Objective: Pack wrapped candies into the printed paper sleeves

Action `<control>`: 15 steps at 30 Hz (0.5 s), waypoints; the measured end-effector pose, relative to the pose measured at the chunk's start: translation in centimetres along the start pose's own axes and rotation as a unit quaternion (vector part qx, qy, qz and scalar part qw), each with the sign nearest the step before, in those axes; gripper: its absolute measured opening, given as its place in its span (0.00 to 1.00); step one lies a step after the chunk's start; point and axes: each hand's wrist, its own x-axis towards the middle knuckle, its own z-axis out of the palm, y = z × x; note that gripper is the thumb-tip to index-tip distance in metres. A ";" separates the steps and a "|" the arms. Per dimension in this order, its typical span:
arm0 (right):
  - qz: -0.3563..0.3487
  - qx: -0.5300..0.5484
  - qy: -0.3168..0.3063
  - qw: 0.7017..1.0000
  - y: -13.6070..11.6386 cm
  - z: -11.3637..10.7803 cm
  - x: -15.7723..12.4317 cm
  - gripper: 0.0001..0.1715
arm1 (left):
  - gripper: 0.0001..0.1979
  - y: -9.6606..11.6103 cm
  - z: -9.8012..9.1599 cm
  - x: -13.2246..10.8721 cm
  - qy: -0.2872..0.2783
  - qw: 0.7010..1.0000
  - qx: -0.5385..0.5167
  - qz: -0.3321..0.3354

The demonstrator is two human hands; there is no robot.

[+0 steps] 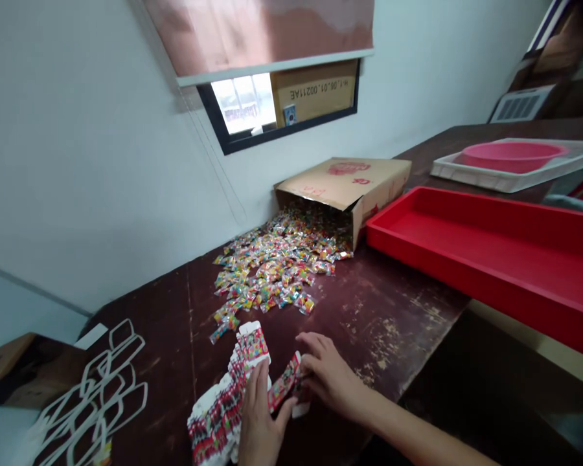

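A small red printed carton (pixel 284 386) with white edges is between my two hands, tilted above the table. My left hand (pixel 262 417) grips its near end, with the thumb below and the fingers along the left side. At the other end, my right hand (pixel 331 374) has its fingers closed around the carton, covering part of it. A white flap shows beneath my right fingers. Right beside my left hand lies a fanned row of flat printed cartons (pixel 218 414), partly covered by that hand. Small clear candy packets (pixel 267 272) are heaped just beyond.
The candy spills from a cardboard box (pixel 369 175) lying on its side by the wall. A red tray (pixel 490 233) stands at the right, overhanging the table edge. Behind it are a white tray (pixel 447 169) and a pink basin (pixel 515 154). Pale bands (pixel 107 378) lie at the left.
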 end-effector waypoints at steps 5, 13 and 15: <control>-0.134 0.051 -0.088 0.986 -3.5 -2.9 1.0 0.06 | 0.25 -0.4 -0.7 -0.3 -0.271 0.951 -0.111 -0.098; 0.062 0.280 -0.173 0.942 -1.2 -2.5 -1.4 0.14 | 0.23 1.7 2.9 -1.7 -0.262 0.911 -0.225 -0.225; 0.115 0.356 -0.143 0.916 -1.0 -1.7 -2.4 0.09 | 0.24 1.7 3.3 -2.1 -0.272 0.903 -0.243 -0.227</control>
